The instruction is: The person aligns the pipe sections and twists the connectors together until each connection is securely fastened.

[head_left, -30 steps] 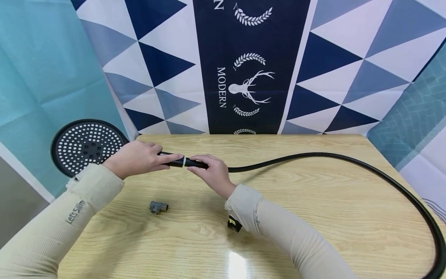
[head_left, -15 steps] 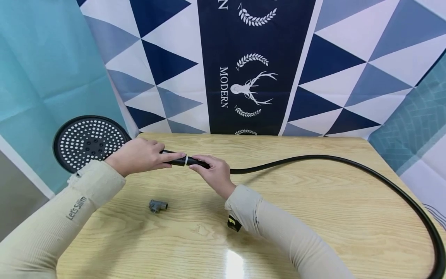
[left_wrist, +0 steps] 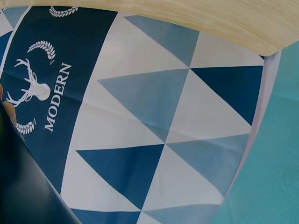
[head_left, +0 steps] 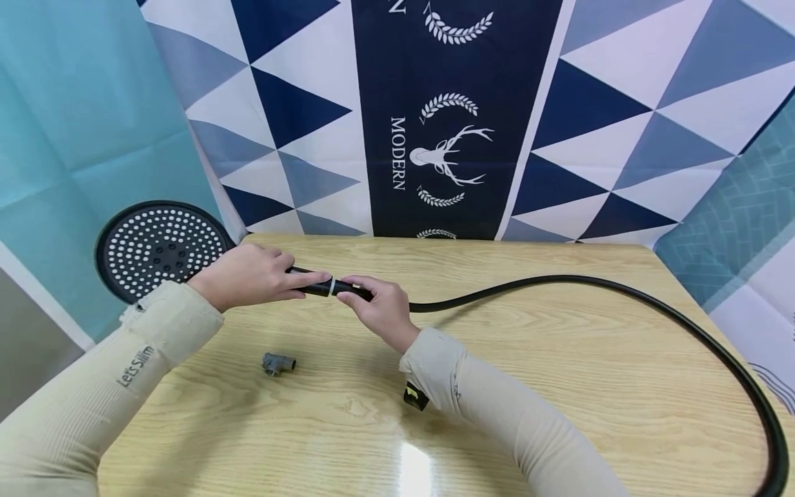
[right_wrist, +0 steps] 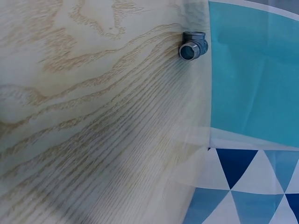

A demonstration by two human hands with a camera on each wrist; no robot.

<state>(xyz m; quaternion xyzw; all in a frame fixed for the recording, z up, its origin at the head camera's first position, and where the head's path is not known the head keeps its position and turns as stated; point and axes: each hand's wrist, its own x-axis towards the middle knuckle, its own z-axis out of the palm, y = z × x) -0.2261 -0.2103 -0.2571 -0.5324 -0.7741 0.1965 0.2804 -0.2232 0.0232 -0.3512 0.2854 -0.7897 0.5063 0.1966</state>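
Observation:
A black shower head (head_left: 164,252) with a round, white-dotted face is at the left of the head view. My left hand (head_left: 248,277) grips its handle (head_left: 313,283), index finger stretched along it. From the right, my right hand (head_left: 384,309) pinches the black end fitting (head_left: 355,290) of a hose (head_left: 559,279) between thumb and fingers. The handle and the fitting meet end to end at a white ring (head_left: 332,287). In the left wrist view a dark curved surface (left_wrist: 28,186) fills the lower left corner, with a bit of fingers (left_wrist: 9,112) at the edge.
The hose curves across the wooden table (head_left: 348,442) and off its right front. A grey metal pipe fitting (head_left: 277,364) lies left of centre, also visible in the right wrist view. A small black and yellow object (head_left: 415,395) is partly hidden by the right sleeve. Patterned cloth hangs behind.
Both hands keep their holds on the handle and hose fitting, which stay end to end. The head view has shifted slightly, and the shower head sits a little higher in it.

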